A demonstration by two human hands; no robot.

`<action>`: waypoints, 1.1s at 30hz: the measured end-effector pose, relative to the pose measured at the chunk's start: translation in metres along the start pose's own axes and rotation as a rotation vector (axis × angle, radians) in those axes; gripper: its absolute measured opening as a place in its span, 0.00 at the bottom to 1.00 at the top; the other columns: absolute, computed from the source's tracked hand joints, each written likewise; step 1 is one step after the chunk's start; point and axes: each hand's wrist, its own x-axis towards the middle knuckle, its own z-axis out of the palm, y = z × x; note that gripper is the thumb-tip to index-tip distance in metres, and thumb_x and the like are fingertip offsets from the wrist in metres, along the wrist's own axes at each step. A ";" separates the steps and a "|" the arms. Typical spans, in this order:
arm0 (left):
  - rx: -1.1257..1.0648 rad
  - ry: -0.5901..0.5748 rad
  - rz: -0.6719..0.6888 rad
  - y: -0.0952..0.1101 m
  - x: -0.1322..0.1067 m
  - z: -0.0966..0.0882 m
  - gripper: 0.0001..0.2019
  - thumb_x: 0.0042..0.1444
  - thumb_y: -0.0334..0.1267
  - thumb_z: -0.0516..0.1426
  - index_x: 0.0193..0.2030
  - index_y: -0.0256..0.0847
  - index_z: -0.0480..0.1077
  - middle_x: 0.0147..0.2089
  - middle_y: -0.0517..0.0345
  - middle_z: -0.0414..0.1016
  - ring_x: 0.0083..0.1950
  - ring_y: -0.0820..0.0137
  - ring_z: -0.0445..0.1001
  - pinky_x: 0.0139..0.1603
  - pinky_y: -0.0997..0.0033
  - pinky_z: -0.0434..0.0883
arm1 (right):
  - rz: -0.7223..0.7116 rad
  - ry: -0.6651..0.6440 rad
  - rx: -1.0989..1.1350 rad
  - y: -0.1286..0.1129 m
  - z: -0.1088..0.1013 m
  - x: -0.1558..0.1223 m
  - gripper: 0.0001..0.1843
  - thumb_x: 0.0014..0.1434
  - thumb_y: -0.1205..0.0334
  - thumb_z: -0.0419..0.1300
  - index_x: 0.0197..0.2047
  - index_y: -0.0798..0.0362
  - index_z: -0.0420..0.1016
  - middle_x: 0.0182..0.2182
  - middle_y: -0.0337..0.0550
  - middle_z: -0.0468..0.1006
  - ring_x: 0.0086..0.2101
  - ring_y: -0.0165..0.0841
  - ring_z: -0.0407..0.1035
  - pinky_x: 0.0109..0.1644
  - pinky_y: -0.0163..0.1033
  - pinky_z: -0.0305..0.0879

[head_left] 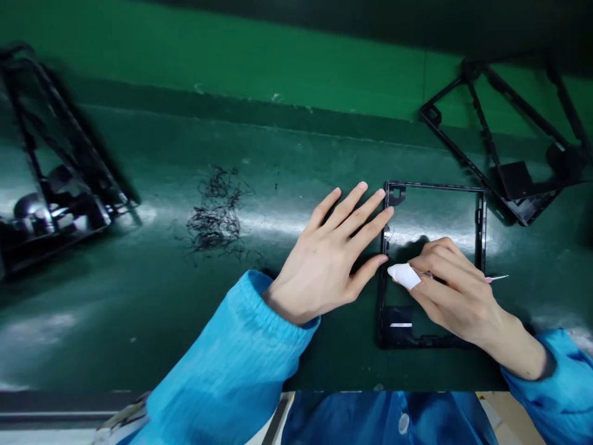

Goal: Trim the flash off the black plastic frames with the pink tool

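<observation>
One firm support helps: the left grip (330, 254), fingers apart, should steady the black frame (397, 316); the right grip (456, 290), clamped on a slim tool (498, 278), should move gently.

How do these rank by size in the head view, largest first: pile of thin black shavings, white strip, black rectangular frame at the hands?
1. Black rectangular frame
2. Pile of black shavings
3. White strip

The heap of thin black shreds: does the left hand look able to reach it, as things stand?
Probably yes: the heap lies to the left of the left hand, with no object visible between them. That hand grips nothing and would only need to leave the near black frame's edge.
</observation>
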 end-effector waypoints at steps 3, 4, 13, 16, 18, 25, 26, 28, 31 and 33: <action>0.007 0.008 -0.004 0.001 0.000 0.001 0.29 0.77 0.46 0.58 0.79 0.35 0.63 0.83 0.43 0.62 0.85 0.46 0.57 0.84 0.36 0.58 | -0.061 -0.005 -0.030 0.002 0.001 -0.002 0.13 0.72 0.80 0.64 0.37 0.55 0.74 0.35 0.51 0.82 0.35 0.37 0.66 0.43 0.50 0.68; 0.009 0.009 -0.005 0.001 0.000 0.001 0.29 0.77 0.46 0.57 0.79 0.36 0.63 0.83 0.44 0.62 0.86 0.46 0.57 0.84 0.36 0.59 | -0.080 0.004 -0.039 0.002 0.002 -0.003 0.12 0.72 0.80 0.64 0.38 0.56 0.75 0.36 0.51 0.83 0.36 0.37 0.67 0.43 0.51 0.68; -0.019 0.040 -0.023 0.003 0.000 0.000 0.29 0.76 0.43 0.59 0.78 0.36 0.65 0.82 0.45 0.65 0.85 0.47 0.59 0.84 0.35 0.59 | -0.243 -0.053 -0.138 0.009 0.000 0.006 0.09 0.73 0.81 0.60 0.45 0.63 0.81 0.37 0.54 0.84 0.37 0.41 0.70 0.45 0.53 0.74; -0.021 0.043 -0.028 0.004 0.000 0.000 0.29 0.76 0.42 0.59 0.78 0.33 0.65 0.82 0.43 0.65 0.85 0.46 0.58 0.84 0.35 0.59 | -0.293 -0.077 -0.149 0.013 -0.003 0.011 0.11 0.74 0.80 0.59 0.44 0.63 0.83 0.34 0.52 0.83 0.36 0.42 0.71 0.44 0.52 0.76; -0.017 0.049 -0.031 0.004 0.000 0.001 0.29 0.76 0.43 0.59 0.78 0.32 0.65 0.82 0.43 0.65 0.85 0.46 0.59 0.85 0.35 0.59 | -0.323 -0.075 -0.154 0.014 -0.005 0.013 0.12 0.73 0.80 0.59 0.43 0.64 0.84 0.34 0.53 0.83 0.37 0.43 0.73 0.44 0.52 0.77; -0.015 0.053 -0.036 0.004 0.000 0.003 0.29 0.76 0.45 0.59 0.78 0.34 0.65 0.82 0.45 0.64 0.85 0.47 0.58 0.85 0.35 0.58 | -0.369 -0.126 -0.184 0.014 -0.009 0.015 0.11 0.72 0.82 0.60 0.43 0.66 0.85 0.35 0.55 0.85 0.38 0.43 0.73 0.44 0.52 0.76; -0.016 0.055 -0.037 0.004 0.000 0.004 0.29 0.76 0.44 0.59 0.78 0.34 0.65 0.82 0.44 0.64 0.85 0.47 0.58 0.85 0.35 0.58 | -0.373 -0.127 -0.173 0.014 -0.009 0.015 0.11 0.72 0.82 0.60 0.43 0.66 0.85 0.35 0.54 0.85 0.38 0.44 0.73 0.45 0.52 0.76; -0.020 0.059 -0.041 0.004 0.000 0.004 0.29 0.76 0.44 0.60 0.77 0.34 0.65 0.82 0.44 0.64 0.85 0.46 0.58 0.85 0.35 0.58 | -0.372 -0.122 -0.131 0.013 -0.008 0.014 0.12 0.72 0.81 0.59 0.42 0.66 0.84 0.34 0.54 0.84 0.38 0.44 0.72 0.45 0.53 0.77; -0.039 0.056 -0.047 0.005 -0.001 0.004 0.28 0.75 0.43 0.59 0.78 0.36 0.65 0.83 0.44 0.64 0.86 0.47 0.57 0.85 0.33 0.58 | -0.339 -0.122 -0.082 0.013 -0.007 0.012 0.14 0.73 0.81 0.58 0.40 0.65 0.84 0.34 0.53 0.84 0.38 0.43 0.72 0.46 0.52 0.77; -0.053 0.057 -0.050 0.005 -0.001 0.004 0.28 0.76 0.43 0.59 0.78 0.37 0.65 0.83 0.44 0.64 0.86 0.47 0.57 0.85 0.32 0.57 | -0.315 -0.128 -0.069 0.013 -0.007 0.010 0.14 0.74 0.81 0.57 0.41 0.63 0.83 0.36 0.53 0.84 0.39 0.42 0.73 0.46 0.51 0.78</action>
